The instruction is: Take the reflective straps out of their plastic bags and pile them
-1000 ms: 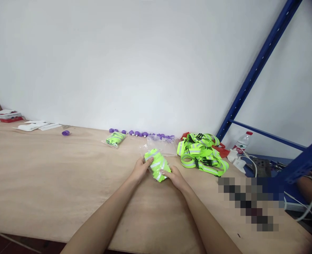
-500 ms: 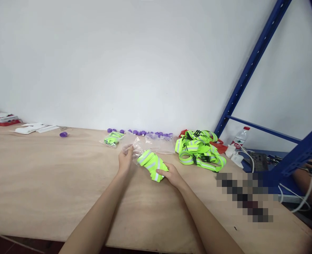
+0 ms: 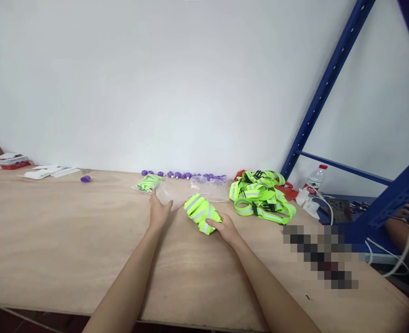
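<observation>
The right hand is closed on one end of the folded strap bundle, thumb on top and fingers mostly hidden beneath; this pinch probably keeps the flat folds from springing apart. The bundle points forward and left from that hand, over the desk, in the space between both hands. The left hand is open, thumb and fingers spread around the near edge of a clear bag; whether it touches the film I cannot tell.

Just beyond the left hand lies a bagged strap bundle, seemingly set aside there to leave working room. Ahead of the right hand, more clear plastic lies flat. Right of that hand, a tangled pile of straps sits near, presumably for easy reach. Farthest ahead, purple pieces line the wall, apparently out of the way.
</observation>
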### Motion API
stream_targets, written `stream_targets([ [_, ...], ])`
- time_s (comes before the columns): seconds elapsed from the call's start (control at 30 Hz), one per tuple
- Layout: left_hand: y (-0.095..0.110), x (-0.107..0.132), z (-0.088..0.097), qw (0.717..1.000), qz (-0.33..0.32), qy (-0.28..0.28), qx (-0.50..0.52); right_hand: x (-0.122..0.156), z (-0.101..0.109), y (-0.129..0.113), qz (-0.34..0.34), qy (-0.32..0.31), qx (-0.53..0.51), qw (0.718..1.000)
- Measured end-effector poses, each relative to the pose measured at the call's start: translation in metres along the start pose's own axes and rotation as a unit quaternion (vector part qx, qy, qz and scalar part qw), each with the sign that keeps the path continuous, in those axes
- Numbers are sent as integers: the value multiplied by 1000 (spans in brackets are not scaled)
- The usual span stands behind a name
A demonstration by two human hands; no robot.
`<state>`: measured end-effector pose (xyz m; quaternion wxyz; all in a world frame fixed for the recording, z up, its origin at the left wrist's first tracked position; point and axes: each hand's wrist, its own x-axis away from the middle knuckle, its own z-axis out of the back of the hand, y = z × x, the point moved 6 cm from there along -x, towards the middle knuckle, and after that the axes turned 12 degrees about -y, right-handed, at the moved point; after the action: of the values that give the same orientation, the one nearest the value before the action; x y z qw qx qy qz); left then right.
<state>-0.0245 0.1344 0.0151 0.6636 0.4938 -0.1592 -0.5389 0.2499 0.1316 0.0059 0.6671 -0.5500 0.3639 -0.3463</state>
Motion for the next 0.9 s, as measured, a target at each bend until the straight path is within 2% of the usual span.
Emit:
stream_targets([
  [0.13, 23, 9, 3, 978, 17, -27, -208, 0, 0, 0, 1, 0, -2, 1000],
  [0.23, 43, 16, -2, 960, -15, -46, -275, 0, 0, 1, 0, -1, 2, 1000],
  [0.3, 50, 19, -8, 952, -26, -69, -298, 0, 0, 1, 1, -1, 5, 1000],
  [0.47, 38, 18, -27, 931, -22, -187, -314, -1, 1, 3, 2, 0, 8, 1000],
  [0.53, 30, 16, -31, 928, -24, -216, -301, -1, 1, 3, 0, -1, 11, 1000],
  [0.73, 20, 14, -37, 932, -18, -233, -277, 0, 0, 0, 1, -6, 20, 1000],
  [0.83, 24, 14, -37, 935, -26, -231, -267, 1, 0, -1, 6, -7, 25, 1000],
  [0.9, 32, 13, -33, 942, -41, -202, -265, 0, 0, -1, 8, -5, 28, 1000],
])
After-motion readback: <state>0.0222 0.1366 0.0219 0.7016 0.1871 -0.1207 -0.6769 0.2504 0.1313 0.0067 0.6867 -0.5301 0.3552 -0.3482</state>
